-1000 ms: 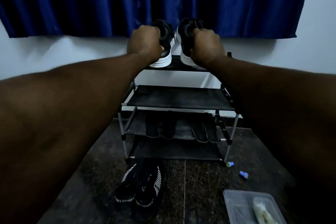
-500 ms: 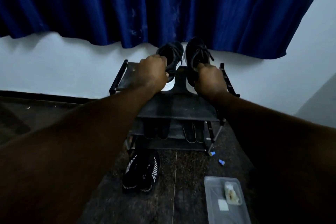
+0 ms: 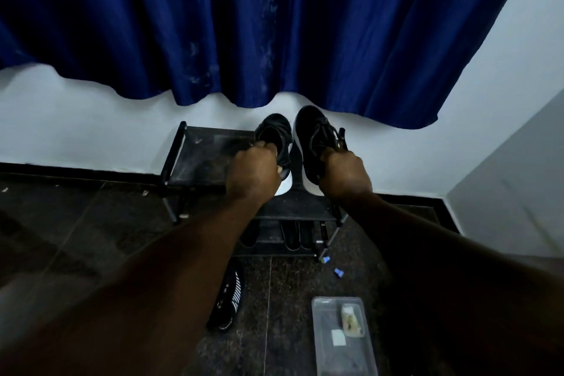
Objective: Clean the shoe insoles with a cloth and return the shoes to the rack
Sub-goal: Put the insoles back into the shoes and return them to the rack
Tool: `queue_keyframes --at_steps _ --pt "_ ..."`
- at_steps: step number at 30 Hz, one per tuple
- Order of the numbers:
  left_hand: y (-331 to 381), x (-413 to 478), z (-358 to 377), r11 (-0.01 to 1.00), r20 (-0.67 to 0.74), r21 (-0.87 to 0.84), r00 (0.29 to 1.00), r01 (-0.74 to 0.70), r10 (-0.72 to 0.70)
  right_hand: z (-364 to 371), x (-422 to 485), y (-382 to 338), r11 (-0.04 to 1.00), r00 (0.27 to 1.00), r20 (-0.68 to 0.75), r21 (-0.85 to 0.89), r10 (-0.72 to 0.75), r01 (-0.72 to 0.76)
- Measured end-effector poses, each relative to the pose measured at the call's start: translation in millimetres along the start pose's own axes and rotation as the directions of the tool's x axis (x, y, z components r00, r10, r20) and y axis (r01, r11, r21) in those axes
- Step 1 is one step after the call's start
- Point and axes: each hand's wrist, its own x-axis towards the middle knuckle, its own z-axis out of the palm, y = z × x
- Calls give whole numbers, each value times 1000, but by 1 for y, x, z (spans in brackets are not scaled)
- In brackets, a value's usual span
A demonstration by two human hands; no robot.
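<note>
Two black shoes with white soles are held at the right end of the top shelf of the black shoe rack [image 3: 195, 159]: the left shoe [image 3: 276, 139] is gripped at its heel by the closed left hand [image 3: 253, 175], the right shoe [image 3: 316, 139] by the closed right hand [image 3: 345, 174]. Dark insoles [image 3: 294, 235] are seen on a lower shelf (partly hidden by the arms). A striped black shoe [image 3: 229, 299] and a clear plastic tray [image 3: 323, 345] lie on the dark floor [image 3: 91, 223] below.

Dim bluish light, deep shadows on the forearms, wide-angle bending at edges
</note>
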Motion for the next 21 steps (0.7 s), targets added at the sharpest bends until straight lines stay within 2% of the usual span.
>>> queue_keyframes --at_steps 6,10,15,21 --pt "23 34 42 999 62 -24 998 29 -28 31 33 32 999 999 5 34 37 -37" --pt "34 56 70 1000 69 -10 997 29 -28 51 52 52 1000 1000 21 7 22 -22" --pt "47 72 93 997 153 72 988 -17 6 68 70 76 1000 998 54 13 16 -17" --pt "48 76 115 996 194 84 981 6 -22 82 79 89 999 999 44 46 -25 23"
